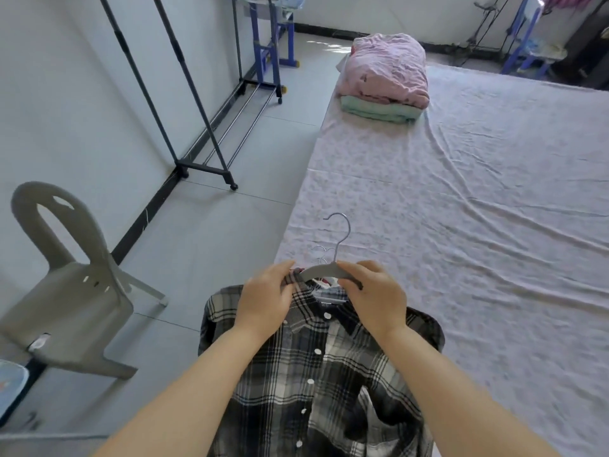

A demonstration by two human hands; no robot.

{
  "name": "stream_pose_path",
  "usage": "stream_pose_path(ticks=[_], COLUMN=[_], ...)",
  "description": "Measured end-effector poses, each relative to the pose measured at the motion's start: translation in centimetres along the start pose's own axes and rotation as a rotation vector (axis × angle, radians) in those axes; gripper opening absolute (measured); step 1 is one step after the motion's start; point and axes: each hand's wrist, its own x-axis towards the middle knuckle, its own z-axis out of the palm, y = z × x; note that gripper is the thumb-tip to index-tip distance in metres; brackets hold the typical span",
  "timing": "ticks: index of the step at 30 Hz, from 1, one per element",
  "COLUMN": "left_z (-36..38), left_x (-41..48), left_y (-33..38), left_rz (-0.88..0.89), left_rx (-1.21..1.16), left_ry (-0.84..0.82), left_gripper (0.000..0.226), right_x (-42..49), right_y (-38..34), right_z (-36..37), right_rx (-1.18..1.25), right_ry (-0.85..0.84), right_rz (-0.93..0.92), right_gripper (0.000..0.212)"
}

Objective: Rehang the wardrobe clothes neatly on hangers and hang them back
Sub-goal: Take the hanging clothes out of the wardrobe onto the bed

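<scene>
Plaid shirt [316,374], lower centre: woven cloth, matt, soft drape. Its buttons [318,351] are small, white, glossy, look plastic. Hanger [324,271] just above: grey body, smooth, matt; plastic or flocked, can't tell. Its hook [342,242] is bare metal, shiny. Bed sheet [461,209], right half: thin pale cloth, matt, creased, faint print. Upper centre: pink cloth [387,67] is crinkled and matt; mint-green cloth [375,111] under it is smoother. Chair [75,291], left: moulded grey plastic, smooth, slight sheen. Garment rack [196,94], upper left: dark uprights look like matt coated metal; lower rails [252,127] bare polished metal. Floor [214,225]: grey tiles, smooth, low sheen. Wall [66,94]: painted, matt.
</scene>
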Motion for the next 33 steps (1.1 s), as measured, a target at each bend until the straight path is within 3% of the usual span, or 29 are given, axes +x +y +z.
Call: stream_pose_path(ticks=[5,16,25,33], left_z=[2.1,4.3,4.1,4.5], left_x=[3.2,2.9,3.0,0.2], left_y=[-1.9,-1.5,1.7,3.6], left_rz=[-0.170,-0.195,0.045,0.488], left_rx=[0.132,0.242,0.378,0.573], left_ry=[-0.096,-0.331,-0.485,-0.711], left_gripper=[0.052,0.049,0.053,0.049], right_x=[5.1,-1.4,-5.2,-15.5], right_y=[2.5,6.7,6.2,2.0], right_z=[3.6,4.8,0.8,-1.3], right_rx=[0.010,0.004,0.019,-0.035], right_ry=[-0.331,-0.544,-0.375,-0.124], right_rz=[0.172,0.311,0.431,0.785], right_gripper=[0.042,0.042,0.044,0.043])
